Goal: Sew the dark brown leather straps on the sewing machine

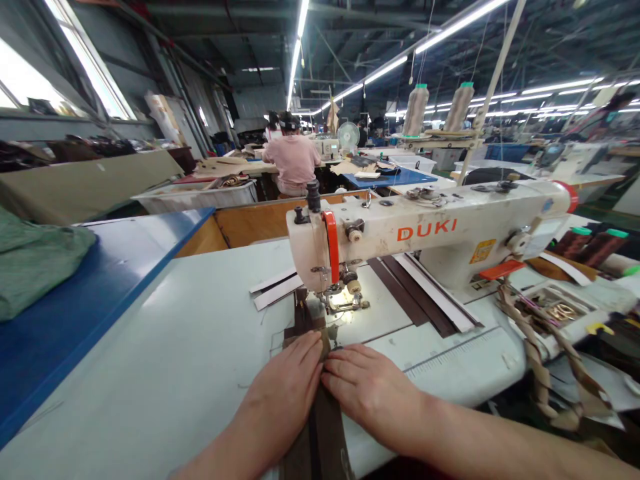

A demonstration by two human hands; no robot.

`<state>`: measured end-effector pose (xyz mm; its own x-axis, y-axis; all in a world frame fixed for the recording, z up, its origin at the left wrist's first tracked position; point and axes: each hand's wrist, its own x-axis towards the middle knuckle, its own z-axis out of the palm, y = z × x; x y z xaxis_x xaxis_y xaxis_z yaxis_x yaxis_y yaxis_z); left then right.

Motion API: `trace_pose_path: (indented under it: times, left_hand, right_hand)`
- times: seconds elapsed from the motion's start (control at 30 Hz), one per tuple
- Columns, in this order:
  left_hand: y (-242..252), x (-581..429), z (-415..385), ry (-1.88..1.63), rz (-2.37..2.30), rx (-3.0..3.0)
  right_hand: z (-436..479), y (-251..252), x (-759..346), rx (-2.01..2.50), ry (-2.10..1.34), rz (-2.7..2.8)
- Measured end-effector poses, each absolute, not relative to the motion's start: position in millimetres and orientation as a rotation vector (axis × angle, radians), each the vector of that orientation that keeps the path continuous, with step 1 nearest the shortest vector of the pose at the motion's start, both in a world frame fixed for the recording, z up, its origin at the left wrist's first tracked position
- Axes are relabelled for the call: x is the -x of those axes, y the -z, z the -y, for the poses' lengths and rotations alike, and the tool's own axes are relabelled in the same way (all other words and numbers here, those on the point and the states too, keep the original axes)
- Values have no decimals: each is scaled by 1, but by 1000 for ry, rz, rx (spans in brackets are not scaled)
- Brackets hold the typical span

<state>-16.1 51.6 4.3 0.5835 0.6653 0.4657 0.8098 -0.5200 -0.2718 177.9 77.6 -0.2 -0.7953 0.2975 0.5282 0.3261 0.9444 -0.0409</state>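
Note:
A long dark brown strip of material (327,433), with a darker band along it, runs from the table's near edge up to the sewing machine (380,227). Its far end lies by the lit presser foot (345,303). My left hand (287,373) rests over the strip's left side, fingers pressed together. From the right, my right hand (373,390) holds the strip with bent fingers. The fingertips of both hands nearly meet just before the foot; part of the strip is hidden beneath them.
Brown and white strips (420,293) lie under the machine's arm; white pieces (275,290) lie left of the needle. A parts tray (560,310) and hanging tan strips (537,373) are at right. Green cloth (40,260) covers part of a blue table (135,267). Someone in pink (295,160) sits ahead.

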Motion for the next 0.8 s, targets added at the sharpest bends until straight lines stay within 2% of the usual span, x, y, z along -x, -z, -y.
trace_pose_path:
  times: [0.43, 0.8]
  left_hand:
    - [9, 24, -62, 518, 1106, 2287]
    - [2, 15, -82, 446, 1046, 2226]
  right_hand:
    - [-105, 8, -170, 310, 168, 2623]
    - [-126, 9, -173, 330, 192, 2596]
